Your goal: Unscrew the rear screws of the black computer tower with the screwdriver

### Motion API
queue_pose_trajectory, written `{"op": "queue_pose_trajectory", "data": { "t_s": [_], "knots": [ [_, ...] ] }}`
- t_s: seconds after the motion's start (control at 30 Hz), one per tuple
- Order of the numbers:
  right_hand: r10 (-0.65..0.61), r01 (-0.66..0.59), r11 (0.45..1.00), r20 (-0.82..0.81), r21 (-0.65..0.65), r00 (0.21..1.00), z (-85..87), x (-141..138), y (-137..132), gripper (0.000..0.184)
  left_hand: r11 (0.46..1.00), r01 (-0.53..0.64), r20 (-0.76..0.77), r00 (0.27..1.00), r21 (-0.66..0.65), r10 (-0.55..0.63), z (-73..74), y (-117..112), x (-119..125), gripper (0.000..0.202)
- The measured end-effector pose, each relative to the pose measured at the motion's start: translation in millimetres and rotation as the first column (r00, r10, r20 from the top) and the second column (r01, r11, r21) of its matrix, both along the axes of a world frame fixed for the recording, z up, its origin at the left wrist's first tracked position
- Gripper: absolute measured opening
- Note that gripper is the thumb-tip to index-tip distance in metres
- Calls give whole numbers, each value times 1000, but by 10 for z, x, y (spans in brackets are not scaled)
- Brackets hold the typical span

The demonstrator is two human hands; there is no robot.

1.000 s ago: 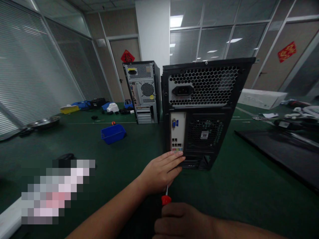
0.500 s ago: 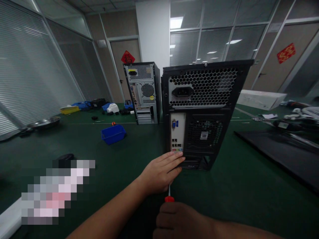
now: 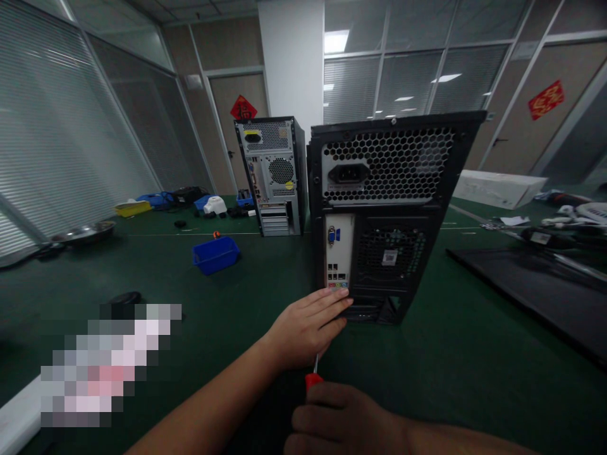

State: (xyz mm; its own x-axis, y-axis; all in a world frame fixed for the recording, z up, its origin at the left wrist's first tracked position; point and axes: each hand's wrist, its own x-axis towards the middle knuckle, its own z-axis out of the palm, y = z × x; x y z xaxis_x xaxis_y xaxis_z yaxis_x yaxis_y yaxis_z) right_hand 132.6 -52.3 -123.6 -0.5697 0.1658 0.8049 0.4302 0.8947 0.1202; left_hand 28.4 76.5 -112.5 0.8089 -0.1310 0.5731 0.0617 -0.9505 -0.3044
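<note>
A black computer tower [image 3: 408, 215] stands with its rear panel toward me, showing a honeycomb grille, a power socket and a pale port plate. My left hand [image 3: 308, 325] lies with fingers stretched out over the lower left of that panel, just below the audio jacks. Its thumb and palm side are hidden from me. Closer to me, my right hand [image 3: 344, 417] is wrapped around the red handle of a screwdriver [image 3: 313, 380]. The metal shaft runs up behind my left hand, so its tip is out of sight.
Behind on the left stands a second computer tower [image 3: 275, 170]. A blue bin [image 3: 215, 254] sits left of it on the green tabletop [image 3: 256, 278]. To the right lie a black panel [image 3: 521, 297] and a white box [image 3: 502, 188]. A metal bowl [image 3: 88, 232] rests far left.
My right hand and the screwdriver handle have shifted slightly left, so the shaft now leans. My left hand stays on the rear panel.
</note>
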Motion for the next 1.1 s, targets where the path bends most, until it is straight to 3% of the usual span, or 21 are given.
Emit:
{"op": "queue_pose_trajectory", "data": {
  "t_s": [0.37, 0.53, 0.73, 0.93, 1.1],
  "knots": [
    [-57, 57, 998, 7, -33, 998, 34, 76, -43, 41, 1000, 6, -42, 999, -6, -6, 8, 8, -8, 27],
    [-47, 49, 997, 20, -63, 999, -5, 76, -30, 21, 1000, -5, -19, 1000, -9, 5, 13, -2, -6, 24],
    [11, -11, 998, 1, -64, 1000, -2, 23, 9, 41, 1000, 2, 19, 1000, 6, -2, 40, -14, 7, 23],
    [45, -45, 998, 2, -54, 999, 24, 50, 31, 40, 1000, 14, 51, 999, 13, -14, 58, -24, 19, 23],
    [3, -3, 1000, -6, -28, 1000, 46, 59, 17, 41, 1000, 10, 11, 1000, 2, -10, 50, -19, 7, 24]
  ]
}}
